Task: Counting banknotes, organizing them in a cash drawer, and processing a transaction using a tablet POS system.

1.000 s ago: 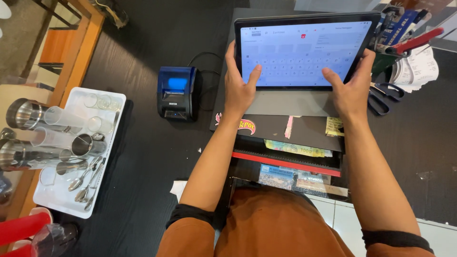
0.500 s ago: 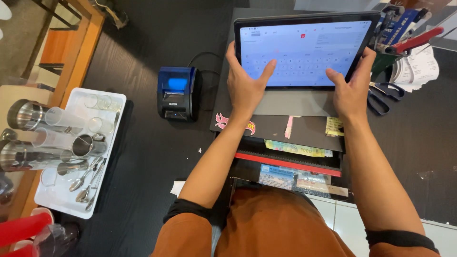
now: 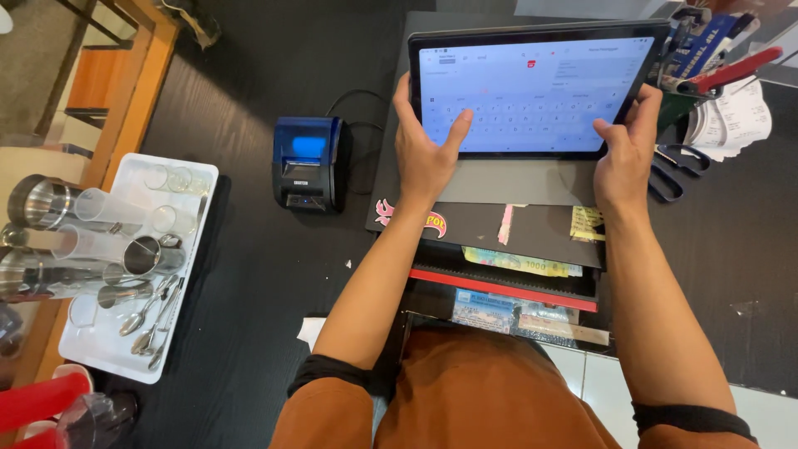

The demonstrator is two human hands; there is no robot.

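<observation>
We are gripping the tablet (image 3: 532,87) at both edges, left hand (image 3: 424,154) at nine o'clock, right hand (image 3: 623,154) at three; its on-screen keyboard is showing, entry apparently unfinished.

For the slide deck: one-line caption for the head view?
Both hands, left hand and right hand, grip a tablet showing an on-screen keyboard, beside a blue receipt printer.
</observation>
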